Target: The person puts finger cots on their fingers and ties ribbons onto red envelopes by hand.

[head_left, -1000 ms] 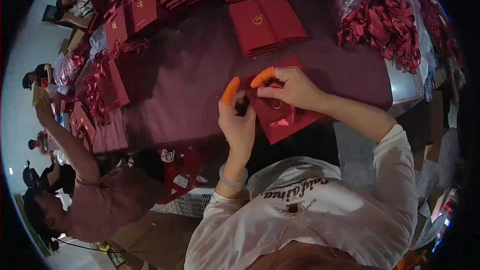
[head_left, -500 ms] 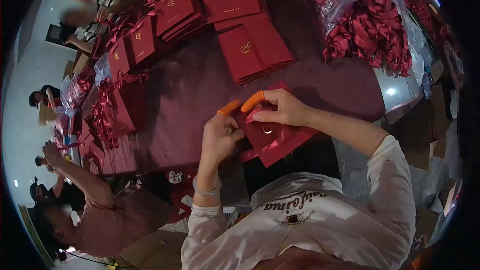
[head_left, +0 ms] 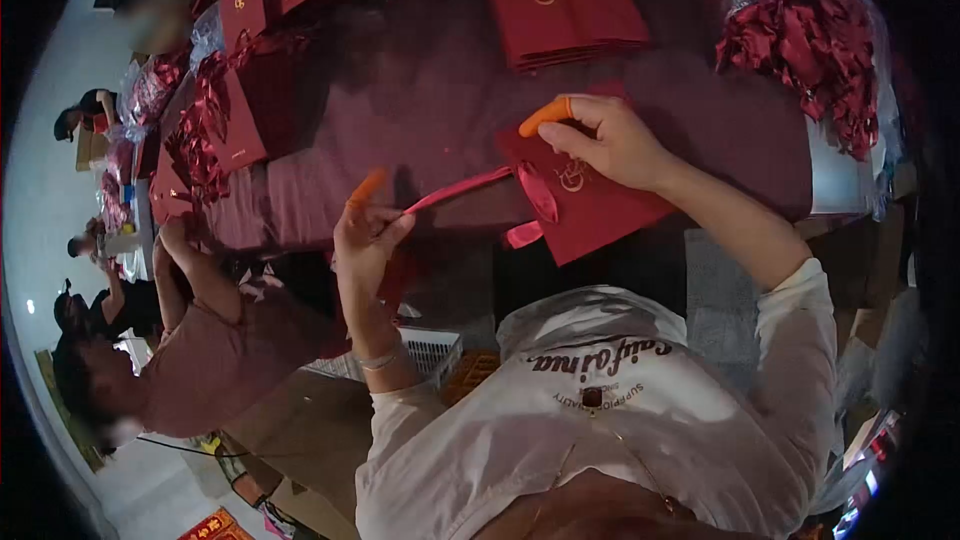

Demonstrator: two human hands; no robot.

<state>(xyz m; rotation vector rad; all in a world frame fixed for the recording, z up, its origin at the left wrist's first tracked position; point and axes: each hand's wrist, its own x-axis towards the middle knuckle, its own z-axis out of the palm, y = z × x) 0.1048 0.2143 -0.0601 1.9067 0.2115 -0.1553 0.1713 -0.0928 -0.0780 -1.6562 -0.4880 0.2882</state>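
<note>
A dark red paper gift bag (head_left: 615, 215) with a gold logo lies flat at the table's near edge. A shiny red ribbon (head_left: 460, 187) stretches taut from the bag's left edge to my left hand (head_left: 366, 245), which pinches its end between thumb and fingers. More of this ribbon curls over the bag's face, and a short tail hangs beside its lower left edge. Above the bag is my right hand (head_left: 625, 148), closed, its thumb against the index finger near the upper left corner; whatever it pinches is hidden. Orange finger cots cover both index fingers.
Stacked red bags (head_left: 570, 10) lie at the back of the cloth-covered table (head_left: 400, 120). A clear plastic sack of red ribbons (head_left: 800, 50) stands at the right. Ribboned bags (head_left: 240, 120) line the left side. A co-worker (head_left: 230, 350) sits close on my left, near a white basket (head_left: 435, 352).
My left hand has moved left and down, drawing the ribbon out from the bag. My right hand has shifted right and up. The view has tilted downward.
</note>
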